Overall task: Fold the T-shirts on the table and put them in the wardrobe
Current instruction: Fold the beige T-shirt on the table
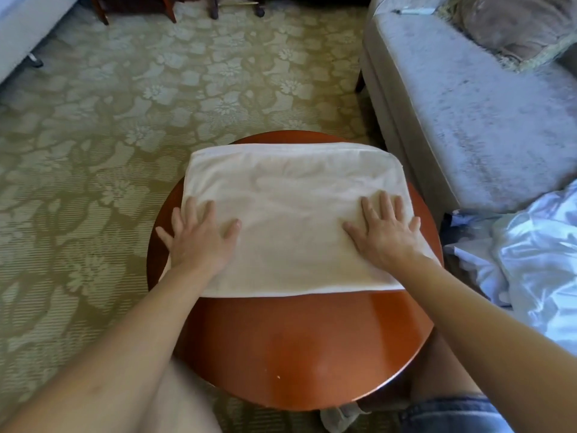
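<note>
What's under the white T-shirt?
The round table shows around the T-shirt; the left hand and right hand lie flat on top. Anything beneath is covered.

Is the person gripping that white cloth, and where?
Nothing is gripped. Both hands, left and right, press flat on the folded T-shirt near its side edges.

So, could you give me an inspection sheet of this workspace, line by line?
Surface: round, glossy, reddish wooden table.
Job's things: one white T-shirt, folded to a rectangle, lying flat on the table's far half.
Clutter: crumpled white fabric off the table to the right; cannot tell what it is.
Hands: left hand and right hand both flat, fingers spread, pressing the shirt near its near corners.
Cables: nothing seen.
Surroundings: floral carpet; grey sofa on the right with a cushion on it.
</note>
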The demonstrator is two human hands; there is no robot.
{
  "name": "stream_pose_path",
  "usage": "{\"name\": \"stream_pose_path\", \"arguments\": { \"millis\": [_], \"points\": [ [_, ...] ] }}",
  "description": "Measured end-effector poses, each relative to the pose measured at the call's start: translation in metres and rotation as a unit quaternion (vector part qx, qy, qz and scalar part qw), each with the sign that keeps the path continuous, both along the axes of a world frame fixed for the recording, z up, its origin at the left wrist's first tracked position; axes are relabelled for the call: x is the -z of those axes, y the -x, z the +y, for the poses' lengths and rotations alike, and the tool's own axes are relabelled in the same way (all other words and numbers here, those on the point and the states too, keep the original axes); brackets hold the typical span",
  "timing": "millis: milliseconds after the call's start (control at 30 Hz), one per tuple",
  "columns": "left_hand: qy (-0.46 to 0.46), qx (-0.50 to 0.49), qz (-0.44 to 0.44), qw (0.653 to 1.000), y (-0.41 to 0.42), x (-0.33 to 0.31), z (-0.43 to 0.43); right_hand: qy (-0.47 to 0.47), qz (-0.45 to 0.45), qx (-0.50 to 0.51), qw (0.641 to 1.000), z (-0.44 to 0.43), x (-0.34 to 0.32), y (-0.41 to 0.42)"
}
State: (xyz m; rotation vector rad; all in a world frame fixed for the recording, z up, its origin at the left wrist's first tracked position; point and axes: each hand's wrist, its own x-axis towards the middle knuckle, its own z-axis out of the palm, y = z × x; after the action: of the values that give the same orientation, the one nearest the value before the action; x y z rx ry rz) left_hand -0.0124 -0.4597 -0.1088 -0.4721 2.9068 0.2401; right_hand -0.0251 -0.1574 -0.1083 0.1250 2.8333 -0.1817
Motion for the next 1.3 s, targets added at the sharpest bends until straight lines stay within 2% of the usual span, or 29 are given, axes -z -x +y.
{"name": "stream_pose_path", "arguments": {
  "millis": [267, 533, 867, 1067, 1300],
  "points": [
    [-0.008, 0.007, 0.07, 0.997, -0.027, 0.013, -0.007, 0.01, 0.065, 0.006, 0.998, 0.002, 0.012, -0.018],
    [-0.004, -0.016, 0.072, 0.997, -0.041, 0.016, -0.007, 0.0, 0.078, 0.011, 0.997, 0.005, 0.015, -0.036],
    [-0.016, 0.01, 0.098, 0.995, -0.06, 0.014, -0.01, -0.006, 0.09, 0.006, 0.996, 0.008, 0.019, -0.059],
    [-0.127, -0.018, 0.195, 0.972, -0.063, 0.009, -0.016, -0.002, 0.092, 0.005, 0.996, 0.006, 0.018, -0.06],
    [-0.089, -0.017, 0.168, 0.982, -0.062, 0.015, -0.014, -0.008, 0.084, 0.003, 0.996, 0.006, 0.018, -0.058]
  ]
}}
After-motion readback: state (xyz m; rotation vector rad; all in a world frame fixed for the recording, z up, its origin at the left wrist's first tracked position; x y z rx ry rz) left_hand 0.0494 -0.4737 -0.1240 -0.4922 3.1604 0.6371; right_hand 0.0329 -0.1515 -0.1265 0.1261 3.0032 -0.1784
